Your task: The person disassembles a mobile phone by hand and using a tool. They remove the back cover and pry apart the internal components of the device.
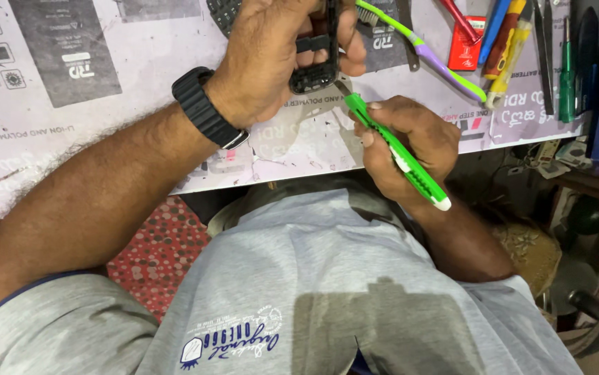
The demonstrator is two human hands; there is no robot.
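Centre of my view: a black frame-like part, some flat casing with an open window in it, held up over the worktop near its front edge. The left hand has it, fingers wrapped around the part's edges from above and closed firm on it; a black wristwatch sits on that wrist. I can't tell exactly what device the part belongs to.

Just below and to the right, the right hand is clenched around a green utility knife. The knife's long axis runs on a diagonal, white butt end low and right, blade tip up and left, and that tip sits right at the lower corner of the black part, touching or all but touching; I can't say which. So the blade points into the part from below-right, and the two hands are close together, nearly meeting at that corner.

Further out, along the back of the worktop: a green and purple toothbrush, a red-handled tool, some pens or drivers in blue and yellow, and a green screwdriver off to the right.
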